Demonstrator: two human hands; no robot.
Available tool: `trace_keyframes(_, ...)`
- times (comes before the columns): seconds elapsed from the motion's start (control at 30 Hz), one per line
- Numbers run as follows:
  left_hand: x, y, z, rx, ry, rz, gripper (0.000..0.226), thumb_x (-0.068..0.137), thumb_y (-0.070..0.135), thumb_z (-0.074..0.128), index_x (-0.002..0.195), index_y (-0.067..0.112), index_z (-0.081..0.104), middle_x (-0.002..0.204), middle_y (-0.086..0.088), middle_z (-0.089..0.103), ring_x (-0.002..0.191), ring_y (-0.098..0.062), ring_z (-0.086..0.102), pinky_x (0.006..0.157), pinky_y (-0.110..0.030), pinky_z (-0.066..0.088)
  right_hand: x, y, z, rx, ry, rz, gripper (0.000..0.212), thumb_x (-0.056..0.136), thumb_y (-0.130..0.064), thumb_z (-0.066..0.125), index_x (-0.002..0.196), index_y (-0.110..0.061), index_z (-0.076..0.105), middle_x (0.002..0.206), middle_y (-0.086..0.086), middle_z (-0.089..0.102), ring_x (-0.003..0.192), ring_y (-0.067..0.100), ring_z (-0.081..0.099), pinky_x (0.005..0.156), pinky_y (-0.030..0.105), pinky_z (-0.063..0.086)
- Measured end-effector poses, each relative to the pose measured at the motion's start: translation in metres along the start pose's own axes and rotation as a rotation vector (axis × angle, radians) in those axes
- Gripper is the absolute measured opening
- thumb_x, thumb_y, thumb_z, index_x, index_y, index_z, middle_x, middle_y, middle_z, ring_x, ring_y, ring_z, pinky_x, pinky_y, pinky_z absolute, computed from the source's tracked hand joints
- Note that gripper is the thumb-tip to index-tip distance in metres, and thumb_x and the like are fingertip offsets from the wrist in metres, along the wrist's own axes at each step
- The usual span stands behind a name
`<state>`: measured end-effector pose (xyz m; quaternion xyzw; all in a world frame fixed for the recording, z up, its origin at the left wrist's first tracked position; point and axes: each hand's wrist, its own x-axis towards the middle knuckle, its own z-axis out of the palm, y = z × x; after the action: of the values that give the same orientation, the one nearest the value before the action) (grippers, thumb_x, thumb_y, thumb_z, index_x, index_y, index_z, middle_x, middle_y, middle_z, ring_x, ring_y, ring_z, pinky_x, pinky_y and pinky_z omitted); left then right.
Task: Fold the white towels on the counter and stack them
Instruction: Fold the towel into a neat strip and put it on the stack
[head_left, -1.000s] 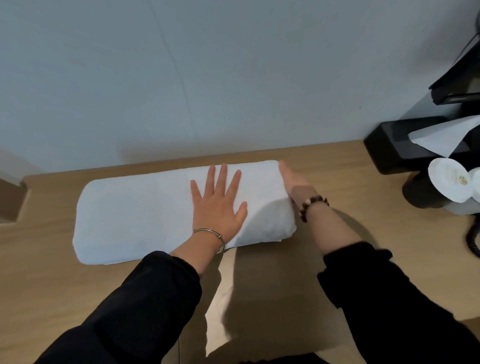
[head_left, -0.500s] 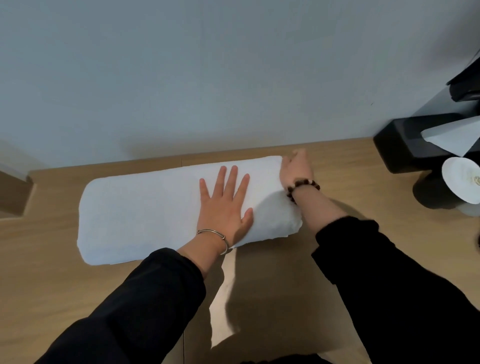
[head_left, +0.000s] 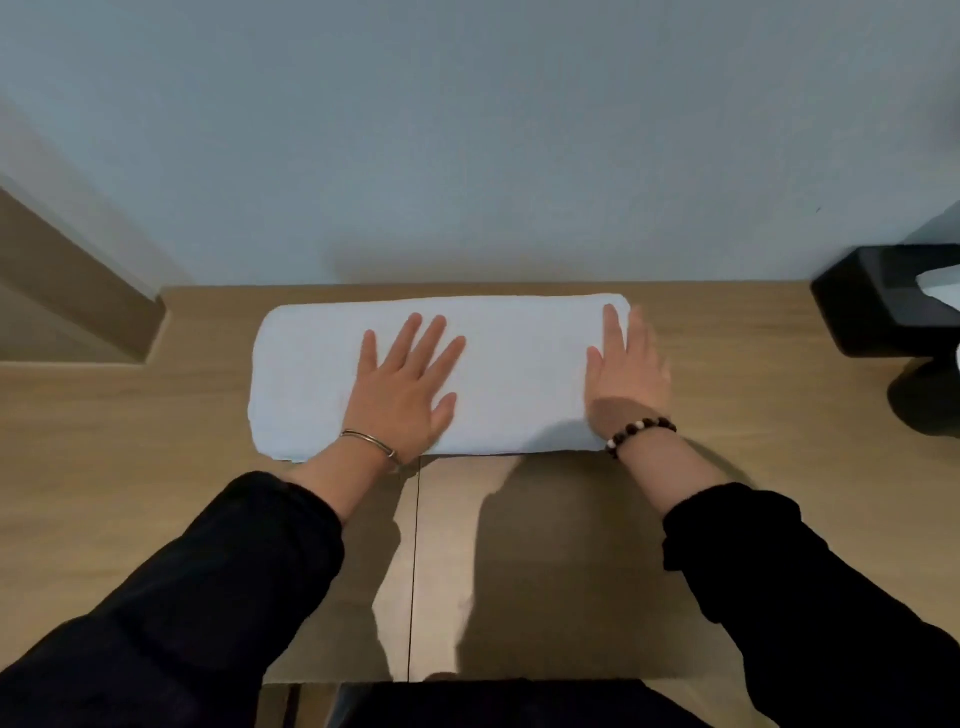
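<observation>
- Towel (head_left: 519, 364): one white towel, folded into a long band, lies flat on the wooden counter (head_left: 156, 467), its long side running along the wall (head_left: 467, 130) and its far edge close to that wall.
- Left hand (head_left: 402, 392) lies palm down on the towel, a little left of the towel's middle, fingers spread and straight; it is flat and grips nothing.
- A thin metal bangle (head_left: 369, 441) sits on that wrist, just over the towel's near edge.
- Right hand (head_left: 626, 376) lies palm down on the towel's right end, fingers straight and together, fingertips reaching the towel's far right corner; it too is flat with nothing clasped, and is slightly blurred.
- A dark bead bracelet (head_left: 641, 434) rings that wrist at the towel's near right corner.
- Both forearms wear black sleeves (head_left: 234, 597) that come in from the near side of the towel.
- A black box (head_left: 878, 306) stands on the counter well to the right of the towel, with something white showing at the frame's edge beside it.
- A seam in the counter runs from the towel's near edge toward the person.
</observation>
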<state>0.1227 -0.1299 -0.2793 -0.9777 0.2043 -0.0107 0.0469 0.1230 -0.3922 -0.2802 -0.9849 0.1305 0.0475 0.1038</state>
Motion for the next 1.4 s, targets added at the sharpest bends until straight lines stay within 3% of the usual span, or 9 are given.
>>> trace_keyframes(0.17, -0.04, -0.033, 0.013, -0.049, -0.064, -0.393, 0.065, 0.085, 0.056, 0.001, 0.146, 0.038, -0.012, 0.158, 0.003, -0.012, 0.144, -0.025, -0.014, 0.109, -0.063, 0.002, 0.005, -0.032, -0.013, -0.282, 0.018, 0.079, 0.064, 0.096, -0.026, 0.03, 0.151, -0.021, -0.004, 0.158, 0.007, -0.013, 0.145, 0.031, -0.012, 0.109, 0.065, 0.003)
trace_keyframes(0.3, -0.038, -0.021, 0.013, -0.079, -0.1, -0.414, 0.065, 0.088, 0.052, 0.003, 0.148, 0.033, -0.014, 0.158, 0.001, -0.017, 0.143, -0.025, -0.02, 0.11, -0.061, 0.004, -0.004, -0.119, 0.0, -0.127, 0.062, -0.324, 0.057, 0.1, -0.037, 0.02, 0.152, -0.023, -0.002, 0.159, 0.006, -0.008, 0.146, 0.027, -0.008, 0.114, 0.055, 0.0)
trace_keyframes(0.47, -0.032, -0.047, 0.001, -0.282, 0.011, -0.487, 0.065, 0.094, 0.045, 0.037, 0.151, 0.025, 0.013, 0.159, -0.004, 0.004, 0.145, -0.022, 0.001, 0.115, -0.048, 0.01, -0.005, -0.137, 0.028, -0.188, -0.012, -0.46, 0.057, 0.099, -0.044, 0.011, 0.151, -0.027, -0.004, 0.159, 0.004, -0.008, 0.146, 0.024, -0.009, 0.114, 0.052, -0.007)
trace_keyframes(0.57, -0.03, -0.067, -0.009, -0.681, 0.192, -0.908, 0.068, 0.084, 0.039, 0.057, 0.145, 0.02, 0.031, 0.146, -0.01, 0.033, 0.133, -0.027, 0.032, 0.105, -0.039, 0.03, -0.002, -0.132, 0.03, -0.179, 0.009, -0.481, 0.058, 0.098, -0.044, 0.012, 0.151, -0.028, -0.001, 0.16, 0.002, -0.003, 0.146, 0.023, -0.006, 0.114, 0.051, -0.006)
trace_keyframes(0.7, -0.051, -0.1, -0.008, -1.386, 0.103, -1.238, 0.047, 0.082, 0.037, 0.067, 0.118, 0.01, 0.052, 0.119, -0.011, 0.058, 0.095, -0.025, 0.056, 0.082, -0.034, 0.045, 0.0, -0.132, 0.029, -0.169, -0.005, -0.494, 0.057, 0.098, -0.044, 0.014, 0.151, -0.03, 0.0, 0.16, 0.001, -0.001, 0.146, 0.022, -0.004, 0.114, 0.05, -0.005)
trace_keyframes(0.93, -0.086, -0.111, 0.002, -1.566, -0.087, -1.084, 0.02, 0.087, 0.035, 0.065, 0.08, 0.016, 0.061, 0.074, -0.002, 0.062, 0.061, -0.014, 0.06, 0.051, -0.023, 0.051, 0.002, -0.13, 0.029, -0.201, -0.004, -0.497, 0.057, 0.097, -0.044, 0.012, 0.151, -0.03, 0.0, 0.16, 0.001, -0.002, 0.146, 0.022, -0.004, 0.115, 0.05, -0.002)
trace_keyframes(1.17, -0.116, -0.104, 0.002, -1.337, -0.086, -0.832, 0.021, 0.084, 0.006, 0.067, 0.104, 0.01, 0.06, 0.069, 0.003, 0.054, 0.065, -0.014, 0.052, 0.061, -0.018, 0.046, 0.002, -0.123, 0.023, -0.21, 0.001, -0.577, 0.057, 0.097, -0.043, 0.014, 0.151, -0.028, 0.004, 0.16, 0.001, 0.0, 0.146, 0.022, -0.003, 0.115, 0.05, -0.002)
trace_keyframes(1.27, -0.095, -0.118, -0.017, -1.117, -0.005, -0.792, 0.057, 0.086, 0.002, 0.059, 0.138, 0.015, 0.04, 0.106, -0.003, 0.054, 0.089, -0.013, 0.053, 0.079, -0.023, 0.044, -0.002, -0.124, 0.024, -0.255, 0.0, -0.56, 0.058, 0.097, -0.043, 0.011, 0.151, -0.028, 0.001, 0.16, 0.002, -0.002, 0.146, 0.023, -0.005, 0.115, 0.051, -0.003)
trace_keyframes(1.4, -0.026, -0.087, -0.042, -0.613, 0.263, -0.562, 0.056, 0.093, 0.008, 0.042, 0.147, 0.015, 0.029, 0.15, -0.01, 0.032, 0.138, -0.027, 0.027, 0.112, -0.036, 0.017, -0.002, -0.124, 0.025, -0.29, -0.005, -0.54, 0.058, 0.097, -0.043, 0.01, 0.151, -0.027, -0.002, 0.16, 0.003, -0.004, 0.146, 0.024, -0.006, 0.114, 0.052, -0.003)
